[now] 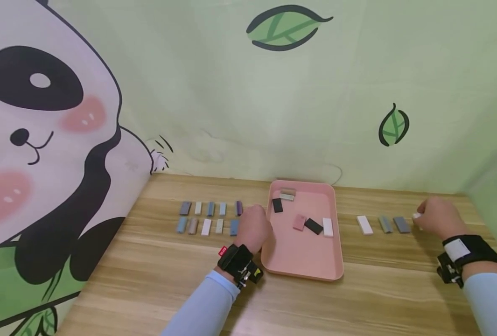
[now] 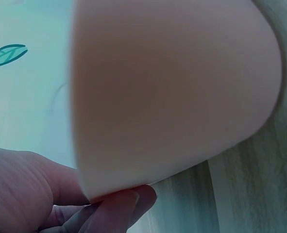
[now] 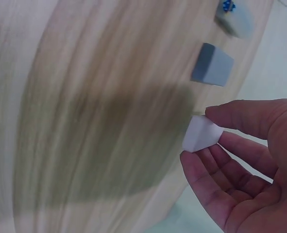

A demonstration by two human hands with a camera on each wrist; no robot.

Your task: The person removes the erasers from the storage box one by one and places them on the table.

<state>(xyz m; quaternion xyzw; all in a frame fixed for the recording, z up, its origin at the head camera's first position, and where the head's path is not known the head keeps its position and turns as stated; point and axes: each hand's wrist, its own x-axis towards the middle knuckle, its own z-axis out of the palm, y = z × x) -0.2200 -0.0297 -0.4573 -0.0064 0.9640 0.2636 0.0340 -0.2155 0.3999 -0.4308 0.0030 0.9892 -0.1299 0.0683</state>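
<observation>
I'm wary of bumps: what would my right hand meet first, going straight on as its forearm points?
Your right hand would probably meet the pale green backdrop, past a strip of table; depth is unclear.

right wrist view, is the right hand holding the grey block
No, the right hand pinches a white block, while the grey block lies apart from it on the table.

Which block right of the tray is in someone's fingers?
The white block at the row's far right end, pinched by the right hand; the other three blocks lie untouched on the table.
</observation>
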